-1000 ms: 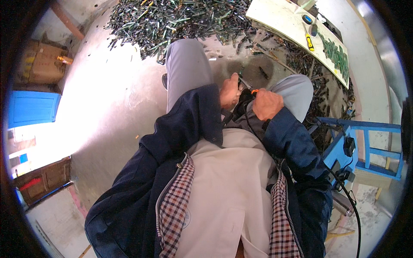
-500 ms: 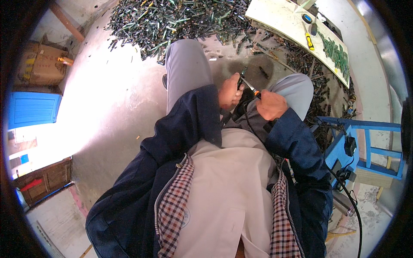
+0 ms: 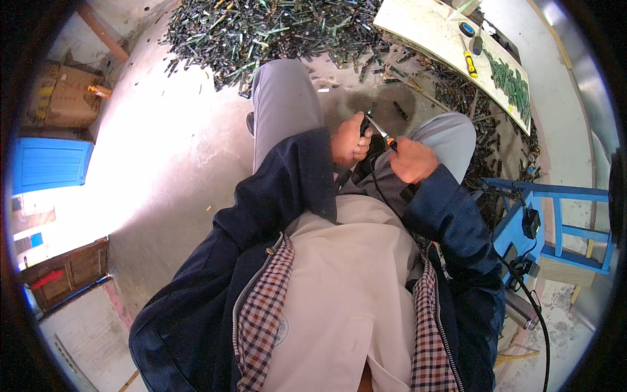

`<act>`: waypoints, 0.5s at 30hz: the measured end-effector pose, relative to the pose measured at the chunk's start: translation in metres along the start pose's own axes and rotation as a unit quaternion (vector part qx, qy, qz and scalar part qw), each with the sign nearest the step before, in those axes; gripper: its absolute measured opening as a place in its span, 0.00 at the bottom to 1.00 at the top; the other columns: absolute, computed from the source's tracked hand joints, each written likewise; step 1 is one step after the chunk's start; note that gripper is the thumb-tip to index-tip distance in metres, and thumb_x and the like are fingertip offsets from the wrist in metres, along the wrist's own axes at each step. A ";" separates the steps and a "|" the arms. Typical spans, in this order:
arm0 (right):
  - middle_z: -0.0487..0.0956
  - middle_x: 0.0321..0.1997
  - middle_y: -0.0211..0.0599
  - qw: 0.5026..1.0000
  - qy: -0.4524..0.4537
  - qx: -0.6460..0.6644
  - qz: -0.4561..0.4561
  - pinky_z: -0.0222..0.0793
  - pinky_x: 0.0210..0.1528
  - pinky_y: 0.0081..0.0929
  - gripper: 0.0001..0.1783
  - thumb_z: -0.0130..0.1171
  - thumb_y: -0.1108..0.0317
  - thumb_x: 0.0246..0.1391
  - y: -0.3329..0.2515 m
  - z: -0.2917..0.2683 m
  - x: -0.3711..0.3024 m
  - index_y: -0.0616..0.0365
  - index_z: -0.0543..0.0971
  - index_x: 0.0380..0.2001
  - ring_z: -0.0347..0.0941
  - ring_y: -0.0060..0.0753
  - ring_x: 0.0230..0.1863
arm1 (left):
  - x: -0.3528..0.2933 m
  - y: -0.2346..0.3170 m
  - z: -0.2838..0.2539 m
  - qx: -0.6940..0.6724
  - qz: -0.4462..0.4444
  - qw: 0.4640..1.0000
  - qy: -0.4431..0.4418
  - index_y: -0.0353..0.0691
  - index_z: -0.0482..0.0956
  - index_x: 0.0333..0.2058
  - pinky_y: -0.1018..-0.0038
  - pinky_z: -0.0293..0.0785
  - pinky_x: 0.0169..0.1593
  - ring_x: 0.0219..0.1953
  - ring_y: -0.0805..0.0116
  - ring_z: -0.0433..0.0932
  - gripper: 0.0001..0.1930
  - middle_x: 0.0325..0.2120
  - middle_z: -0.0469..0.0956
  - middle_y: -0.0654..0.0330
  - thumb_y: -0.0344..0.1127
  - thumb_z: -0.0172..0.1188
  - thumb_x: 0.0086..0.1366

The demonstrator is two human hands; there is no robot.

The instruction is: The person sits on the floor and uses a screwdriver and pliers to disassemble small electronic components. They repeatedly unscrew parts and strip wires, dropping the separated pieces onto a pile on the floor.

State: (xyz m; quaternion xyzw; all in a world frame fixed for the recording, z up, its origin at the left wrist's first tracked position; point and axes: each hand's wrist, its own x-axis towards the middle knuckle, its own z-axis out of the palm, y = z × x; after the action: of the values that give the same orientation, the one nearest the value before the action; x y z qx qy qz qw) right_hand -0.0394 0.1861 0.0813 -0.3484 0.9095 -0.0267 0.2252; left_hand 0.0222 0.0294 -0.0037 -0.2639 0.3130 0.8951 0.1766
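Note:
In my left hand (image 3: 351, 140), fingers curled and thumb pointing up, is a small dark strip-shaped piece (image 3: 371, 110); its far end sticks out past the thumb, and the rest is mostly hidden. My right hand (image 3: 414, 160) is wrapped round a slim pointed tool with a metal shaft and an orange-and-black handle (image 3: 390, 142). The tool's tip points up and left, meeting or nearly meeting the piece. I cannot tell its exact kind. Both hands are close together between my knees. Another dark strip (image 3: 400, 110) lies on the floor just beyond them.
A large heap of dark and green strips (image 3: 274, 39) covers the floor ahead, with more strips (image 3: 480, 124) at right. The pale board (image 3: 418, 23) bears a yellow-and-black screwdriver (image 3: 470, 64) and green strips (image 3: 509, 85). A blue stool-like frame (image 3: 555, 189) with a black cable (image 3: 539, 310) stands right.
Both hands stay in nearly the same place. The tool's tip and the left fingers have shifted very slightly; both grips are unchanged.

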 end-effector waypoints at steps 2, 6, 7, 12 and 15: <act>0.76 0.25 0.56 0.999 0.038 -0.014 -0.002 0.69 0.36 0.47 0.13 0.51 0.64 0.46 -0.004 0.002 -0.003 0.65 0.74 0.26 0.74 0.56 0.32 | -0.002 0.000 0.000 0.003 0.002 1.000 0.011 0.47 0.62 0.22 0.75 0.44 0.12 0.07 0.77 0.48 0.20 0.08 0.54 0.70 0.55 0.37 0.62; 0.77 0.24 0.54 0.996 0.080 -0.040 -0.013 0.70 0.34 0.45 0.12 0.53 0.64 0.44 -0.005 0.005 -0.004 0.65 0.74 0.24 0.75 0.53 0.30 | -0.001 -0.002 0.002 0.027 0.014 0.998 0.046 0.46 0.63 0.22 0.75 0.43 0.12 0.07 0.76 0.47 0.20 0.08 0.54 0.70 0.55 0.37 0.61; 0.77 0.25 0.54 0.994 0.092 -0.046 -0.022 0.70 0.34 0.45 0.12 0.53 0.65 0.44 -0.006 0.005 -0.004 0.65 0.75 0.24 0.76 0.53 0.30 | 0.000 -0.002 0.002 0.028 0.011 0.998 0.056 0.46 0.63 0.22 0.75 0.43 0.12 0.07 0.76 0.47 0.20 0.08 0.54 0.70 0.55 0.37 0.61; 0.78 0.21 0.46 0.988 0.128 -0.066 -0.055 0.72 0.27 0.37 0.09 0.55 0.64 0.41 -0.004 0.017 0.003 0.58 0.77 0.19 0.77 0.45 0.25 | -0.003 -0.002 0.008 0.048 0.041 0.989 0.133 0.45 0.64 0.22 0.75 0.43 0.12 0.07 0.76 0.48 0.22 0.09 0.54 0.69 0.57 0.36 0.62; 0.77 0.21 0.50 0.990 0.111 -0.042 -0.069 0.71 0.29 0.42 0.10 0.54 0.65 0.42 -0.008 0.016 0.003 0.62 0.76 0.19 0.75 0.51 0.25 | 0.003 -0.006 0.007 0.108 0.084 0.971 0.195 0.43 0.64 0.21 0.74 0.44 0.12 0.07 0.75 0.49 0.25 0.09 0.54 0.68 0.59 0.36 0.63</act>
State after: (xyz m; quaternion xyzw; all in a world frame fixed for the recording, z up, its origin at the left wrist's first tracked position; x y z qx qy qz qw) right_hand -0.0297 0.1798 0.0669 -0.4149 0.9028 -0.0422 0.1053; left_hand 0.0202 0.0388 -0.0031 -0.3856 0.4575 0.7987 0.0643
